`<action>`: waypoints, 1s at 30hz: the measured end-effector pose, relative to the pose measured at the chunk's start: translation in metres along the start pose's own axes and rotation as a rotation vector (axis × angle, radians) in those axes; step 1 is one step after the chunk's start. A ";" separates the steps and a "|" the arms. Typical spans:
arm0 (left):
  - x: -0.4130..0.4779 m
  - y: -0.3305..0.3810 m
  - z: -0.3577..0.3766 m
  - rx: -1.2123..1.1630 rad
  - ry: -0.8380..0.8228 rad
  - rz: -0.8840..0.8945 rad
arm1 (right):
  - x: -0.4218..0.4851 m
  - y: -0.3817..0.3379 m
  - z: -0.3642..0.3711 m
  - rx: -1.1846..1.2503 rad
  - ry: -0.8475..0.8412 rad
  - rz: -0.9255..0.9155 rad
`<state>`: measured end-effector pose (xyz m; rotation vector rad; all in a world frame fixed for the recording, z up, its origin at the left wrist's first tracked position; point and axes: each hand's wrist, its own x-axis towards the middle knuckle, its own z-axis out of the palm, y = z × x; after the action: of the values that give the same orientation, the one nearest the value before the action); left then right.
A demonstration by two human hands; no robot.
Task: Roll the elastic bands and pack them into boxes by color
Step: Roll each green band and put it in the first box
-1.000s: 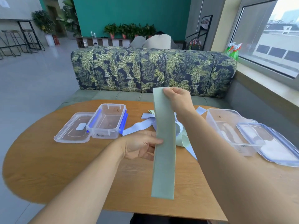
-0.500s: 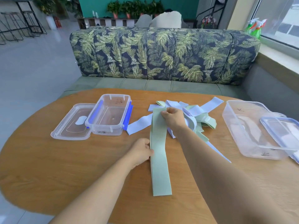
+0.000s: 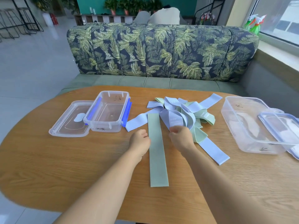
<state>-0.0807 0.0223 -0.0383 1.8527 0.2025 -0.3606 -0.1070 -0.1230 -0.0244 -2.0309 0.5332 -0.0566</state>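
Observation:
A long green elastic band (image 3: 157, 151) lies flat and straight on the wooden table (image 3: 64, 167), running from the pile toward me. My left hand (image 3: 140, 140) sits at the band's left edge with its fingers loosely curled and nothing in them. Just right of the band, my right hand (image 3: 182, 137) hovers with loosely curled fingers, holding nothing, at the near edge of a tangled pile of lavender and green bands (image 3: 182, 112). An open clear box with blue clips (image 3: 111, 125) stands to the left. A larger open clear box (image 3: 233, 125) stands to the right.
The small box's lid (image 3: 68, 130) lies flat to its left. Another lid (image 3: 281, 126) leans over the big box's near right corner. One lavender band (image 3: 213, 151) trails from the pile toward me. A leaf-print sofa (image 3: 161, 50) backs the table.
The green band, held up by its top end a second ago, has been lowered flat onto the table. Both hands have let go of it and now sit on either side.

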 end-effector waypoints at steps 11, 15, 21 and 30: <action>0.000 0.006 0.006 -0.127 -0.023 -0.091 | -0.008 0.018 0.020 0.146 -0.045 0.093; -0.006 0.005 0.003 -0.115 -0.051 -0.076 | -0.009 0.024 0.023 0.210 -0.070 0.122; -0.024 -0.004 -0.009 -0.140 -0.003 -0.043 | -0.030 0.021 0.002 0.275 -0.015 0.195; -0.091 -0.043 -0.007 -0.066 -0.008 0.065 | -0.085 0.038 0.002 0.235 -0.001 0.156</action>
<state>-0.1783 0.0459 -0.0433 1.7880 0.1472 -0.3126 -0.1969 -0.1038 -0.0421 -1.7562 0.6518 -0.0229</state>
